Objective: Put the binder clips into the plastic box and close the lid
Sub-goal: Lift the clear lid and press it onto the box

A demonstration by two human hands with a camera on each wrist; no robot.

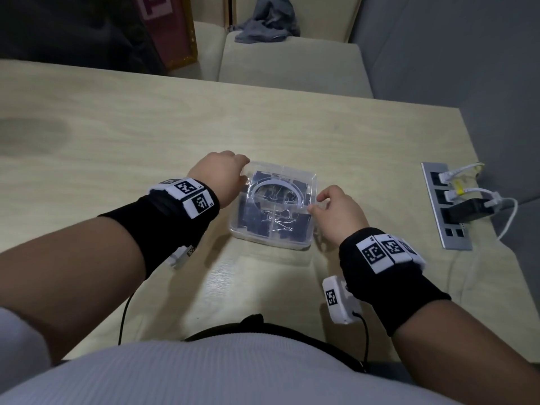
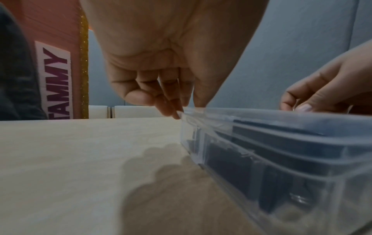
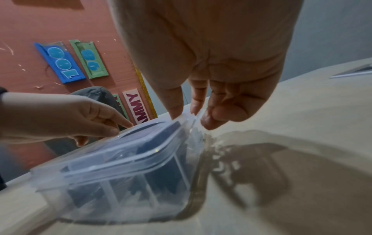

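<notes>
A clear plastic box (image 1: pixel 271 243) sits at the middle of the table with its clear lid (image 1: pixel 285 174) lying on top. Several black binder clips (image 1: pixel 254 222) show through the lid and through the side wall (image 2: pixel 231 167). My left hand (image 1: pixel 244 171) grips the lid's far left corner, thumb on top and fingertips (image 2: pixel 177 113) against the edge. My right hand (image 1: pixel 317 203) pinches the lid's right rim between thumb and fingers (image 3: pixel 177 114). In the right wrist view the lid (image 3: pixel 141 152) looks slightly raised along the near edge.
A metal socket strip (image 1: pixel 447 206) with white cables and a black adapter is set into the table at the right. Behind the table are a beige bench with a grey cloth (image 1: pixel 268 21) and a pink board (image 1: pixel 169 30).
</notes>
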